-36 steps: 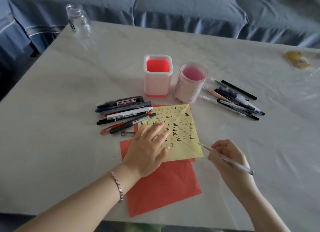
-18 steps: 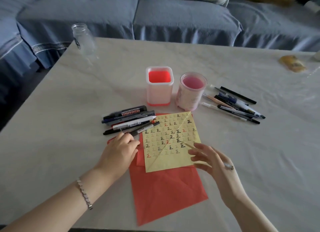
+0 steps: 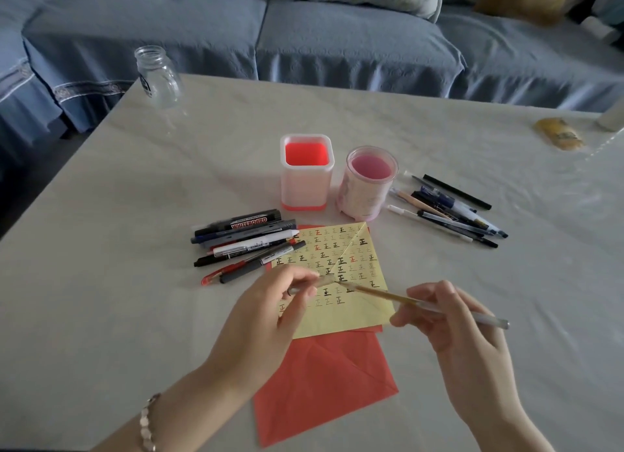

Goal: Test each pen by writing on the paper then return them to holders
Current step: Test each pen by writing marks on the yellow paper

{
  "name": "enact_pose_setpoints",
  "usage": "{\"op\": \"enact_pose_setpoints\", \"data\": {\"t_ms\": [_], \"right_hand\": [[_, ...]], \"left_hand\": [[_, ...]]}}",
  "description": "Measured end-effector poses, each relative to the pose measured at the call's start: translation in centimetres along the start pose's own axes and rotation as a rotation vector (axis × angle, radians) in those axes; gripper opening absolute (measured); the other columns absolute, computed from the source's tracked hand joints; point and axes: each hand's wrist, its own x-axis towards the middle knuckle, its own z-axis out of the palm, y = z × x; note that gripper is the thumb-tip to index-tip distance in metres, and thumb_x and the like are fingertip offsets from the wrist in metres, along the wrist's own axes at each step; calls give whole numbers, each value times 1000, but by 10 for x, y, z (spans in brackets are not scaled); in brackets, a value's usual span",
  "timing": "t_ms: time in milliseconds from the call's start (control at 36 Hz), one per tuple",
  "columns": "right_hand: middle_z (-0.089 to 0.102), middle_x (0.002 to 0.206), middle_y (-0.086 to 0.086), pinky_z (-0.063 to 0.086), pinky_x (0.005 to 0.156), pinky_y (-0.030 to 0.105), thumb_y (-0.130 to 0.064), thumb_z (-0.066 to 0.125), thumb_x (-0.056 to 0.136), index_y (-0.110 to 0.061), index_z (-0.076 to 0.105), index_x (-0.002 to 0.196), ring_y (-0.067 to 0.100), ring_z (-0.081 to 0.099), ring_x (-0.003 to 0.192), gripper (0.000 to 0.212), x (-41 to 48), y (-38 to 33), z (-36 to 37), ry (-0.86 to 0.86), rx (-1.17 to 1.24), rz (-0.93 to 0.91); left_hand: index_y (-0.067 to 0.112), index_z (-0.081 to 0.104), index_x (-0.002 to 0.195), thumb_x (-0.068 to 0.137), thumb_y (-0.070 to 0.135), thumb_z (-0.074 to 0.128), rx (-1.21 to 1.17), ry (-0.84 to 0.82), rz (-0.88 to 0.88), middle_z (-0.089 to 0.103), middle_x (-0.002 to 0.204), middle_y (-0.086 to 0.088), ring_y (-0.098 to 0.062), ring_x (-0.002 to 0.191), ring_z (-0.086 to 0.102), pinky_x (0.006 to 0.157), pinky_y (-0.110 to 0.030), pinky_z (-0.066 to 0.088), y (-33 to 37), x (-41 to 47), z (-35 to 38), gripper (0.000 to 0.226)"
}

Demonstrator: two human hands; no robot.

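left hand: fingers pinch clear cap. right hand: fingers curled round pen, tip just beside cap, above yellow paper.

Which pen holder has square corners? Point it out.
The white holder with the red-orange inside, on the left; the pink holder beside it is round.

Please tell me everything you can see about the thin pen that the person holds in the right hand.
The thin see-through plastic pen has an amber-looking front part and a pale rear with a silvery end. It slants over the yellow sheet of paper, tip pointing left and away. The right hand pinches its middle; the left hand pinches a small clear cap at its tip. Whether the cap is fully on, I cannot tell.
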Motion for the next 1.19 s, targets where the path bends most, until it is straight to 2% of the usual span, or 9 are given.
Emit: {"op": "enact_pose_setpoints", "data": {"t_ms": [472,611,694,806,889,972,1083,1139,1194], "right_hand": [[66,59,19,53,64,22,-72,70,51,-13,72,71,23,65,58,62,-1,0,0,5,-67,31],[68,65,19,53,66,26,-77,65,51,-9,72,68,29,66,64,70,0,3,6,-99,-31,136],[66,64,18,52,61,26,-79,59,55,-7,72,66,27,65,61,74,3,4,15,-130,1,202],[61,53,19,45,57,30,-45,42,79,-8,72,58,22,56,54,52,12,3,39,-189,-30,228],[60,47,16,44,52,22,-33,36,86,-8,70,53,18,53,49,53,19,1,67,-247,-65,184],[62,49,17,44,52,19,-31,35,87,-10,70,54,16,56,51,52,25,-3,92,-360,-126,106],[63,50,13,42,53,15,-21,32,96,-12,69,53,12,55,50,58,29,-5,122,-499,-179,95],[64,52,12,43,57,19,-26,33,94,-16,71,55,15,57,53,56,29,0,141,-554,-173,118],[64,52,13,44,60,25,-28,32,95,-19,72,56,20,56,57,57,29,9,161,-557,-163,160]], "left_hand": [[36,57,100,90,42,41,12,15,28,59,105,22,8,97,53,80,-4,37,4,-7,-3,20],[39,52,104,91,38,42,23,-18,87,54,106,22,4,98,54,82,-8,39,2,-10,-4,16],[38,53,104,94,44,39,-35,-62,100,55,102,20,-3,97,56,80,-13,43,2,-12,-9,19],[36,55,94,89,40,52,-133,-131,38,58,91,24,1,78,57,66,-8,40,8,-12,-22,7],[30,56,82,81,38,56,-203,-117,-46,56,69,18,0,58,48,55,-9,33,14,-9,-38,8],[19,58,70,81,32,66,-395,-108,-233,47,51,11,-2,46,37,47,-12,29,14,-6,-63,19],[17,56,64,74,24,63,-656,-265,-577,42,51,4,-7,41,32,40,-14,28,11,-9,-103,14],[16,54,68,79,23,67,-623,-267,-614,42,52,4,-6,42,30,41,-14,28,9,-15,-120,19],[16,51,70,87,20,62,-431,-140,-531,43,54,5,-6,44,32,44,-17,28,4,-24,-132,21]]}}
